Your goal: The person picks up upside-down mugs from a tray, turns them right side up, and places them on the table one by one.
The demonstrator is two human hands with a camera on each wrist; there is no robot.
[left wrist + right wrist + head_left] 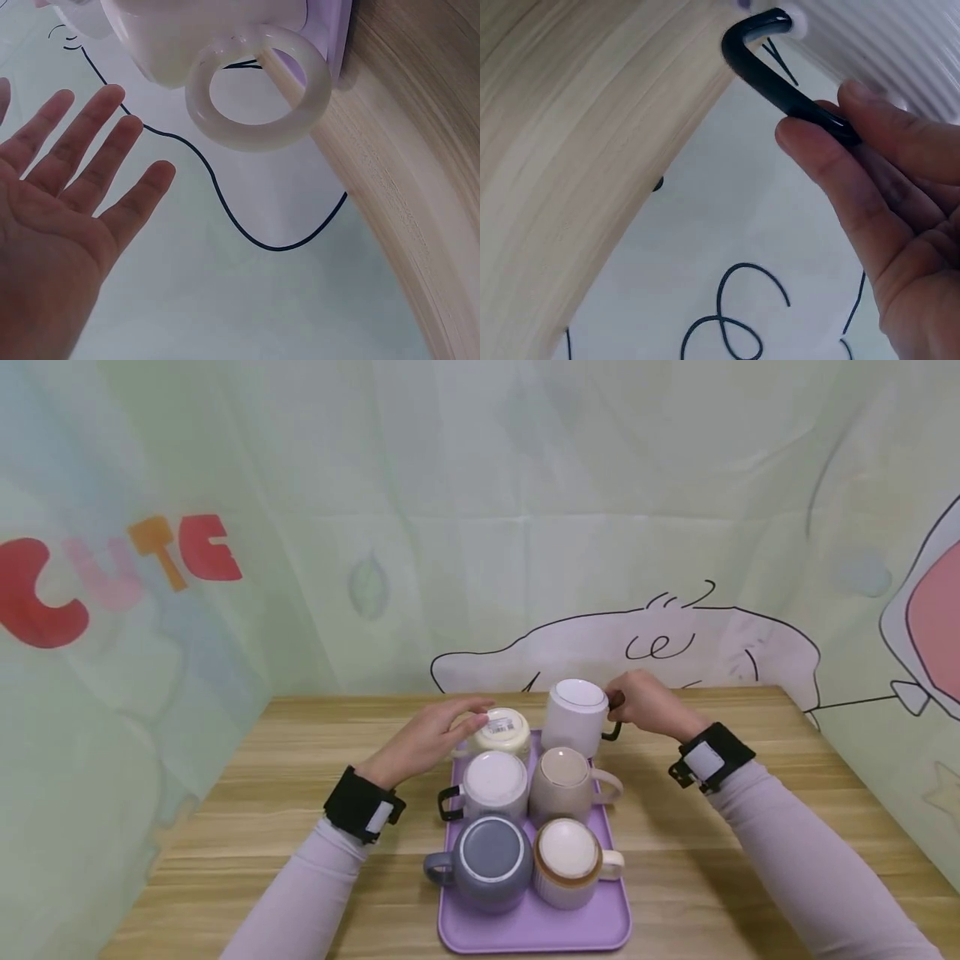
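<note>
My right hand (pixel 647 702) pinches the black handle (pixel 780 90) of a white mug (pixel 573 722) at the tray's far right corner. That mug stands upside down, its base facing up; in the right wrist view its side looks ribbed. My left hand (pixel 431 739) has its fingers extended beside a cream mug (pixel 504 732) at the far left, also upside down, with a sticker on its base. In the left wrist view the fingers (pixel 94 142) are spread, apart from the cream mug's round handle (pixel 259 135). A purple tray (pixel 536 935) lies under the mugs.
Nearer on the tray are a white mug with black handle (pixel 495 785), a beige mug (pixel 564 785), a grey-blue mug (pixel 492 864) and a brown-banded ribbed mug (pixel 567 864), all upside down. The wooden table (pixel 300 752) ends at a printed curtain (pixel 480 568) behind.
</note>
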